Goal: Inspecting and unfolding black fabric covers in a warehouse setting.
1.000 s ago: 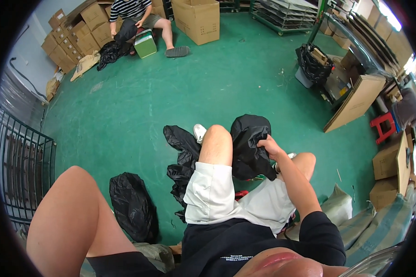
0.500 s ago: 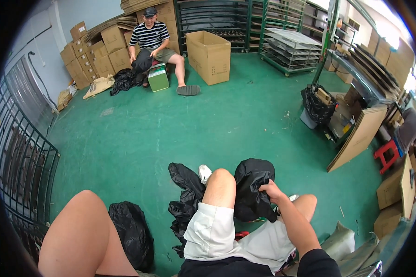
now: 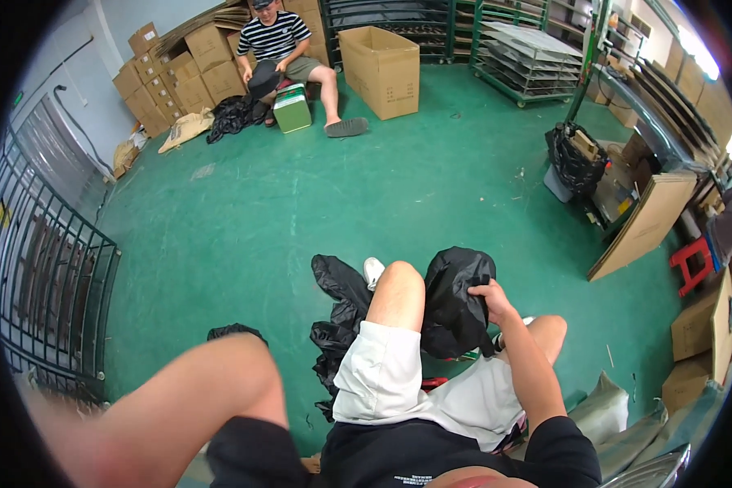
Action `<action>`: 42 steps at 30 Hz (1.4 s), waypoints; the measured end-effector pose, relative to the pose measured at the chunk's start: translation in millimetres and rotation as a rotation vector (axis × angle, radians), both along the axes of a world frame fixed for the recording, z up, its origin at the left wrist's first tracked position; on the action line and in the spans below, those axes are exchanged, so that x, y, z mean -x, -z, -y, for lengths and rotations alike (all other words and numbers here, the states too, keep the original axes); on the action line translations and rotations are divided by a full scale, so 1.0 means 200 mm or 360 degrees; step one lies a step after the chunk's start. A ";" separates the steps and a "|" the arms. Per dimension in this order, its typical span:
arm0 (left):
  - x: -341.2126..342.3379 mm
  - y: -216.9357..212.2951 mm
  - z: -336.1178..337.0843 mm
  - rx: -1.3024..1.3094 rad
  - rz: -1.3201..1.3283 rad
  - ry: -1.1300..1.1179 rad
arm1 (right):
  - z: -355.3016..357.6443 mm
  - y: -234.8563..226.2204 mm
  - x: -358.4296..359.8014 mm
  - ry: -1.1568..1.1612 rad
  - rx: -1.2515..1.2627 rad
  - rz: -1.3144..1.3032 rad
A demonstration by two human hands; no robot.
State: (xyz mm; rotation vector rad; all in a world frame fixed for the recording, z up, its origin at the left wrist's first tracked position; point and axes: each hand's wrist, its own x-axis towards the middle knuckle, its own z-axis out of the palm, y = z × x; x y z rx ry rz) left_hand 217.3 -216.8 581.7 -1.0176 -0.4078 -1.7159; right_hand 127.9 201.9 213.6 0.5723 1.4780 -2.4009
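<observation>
My right hand [image 3: 491,301] grips a bulging black bag [image 3: 457,297] by its right side, thumb on the outside, over my right leg. Its material looks thin and crinkled; the contents are hidden. At the lower left, my left elbow is bent and the forearm reaches toward the picture's edge, where my left hand [image 3: 61,439] is smeared by motion and its fingers cannot be made out. Beside my left leg lies a crumpled black heap [image 3: 339,297] of similar material. Another black bag [image 3: 236,332] shows only its top behind my left arm.
A person [image 3: 272,45] sits at the back, holding a black piece over a green tin [image 3: 292,110]. Nearby stand a large carton [image 3: 394,81] and stacked boxes [image 3: 207,57]. Metal bars [image 3: 53,276] line the left; a lined bin [image 3: 573,163], cardboard [image 3: 642,228] and red stool [image 3: 691,264] stand right.
My left elbow has swung right, with its forearm now low and blurred at the left. My right hand still holds the black bag, now seen higher in the picture. The view has tilted lower.
</observation>
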 end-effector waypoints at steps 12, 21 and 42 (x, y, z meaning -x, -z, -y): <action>0.24 1.85 -1.09 0.0755 0.3394 0.1717 | -0.02 -0.24 -0.04 0.0002 0.0997 -0.0305; 0.44 1.87 -1.18 0.0128 0.2146 0.2916 | -0.21 -0.15 -0.08 -0.0065 0.1404 -0.0454; 0.81 1.36 -0.87 0.1668 0.1770 0.1214 | -0.27 -0.37 -0.07 -0.0150 0.0964 -0.0948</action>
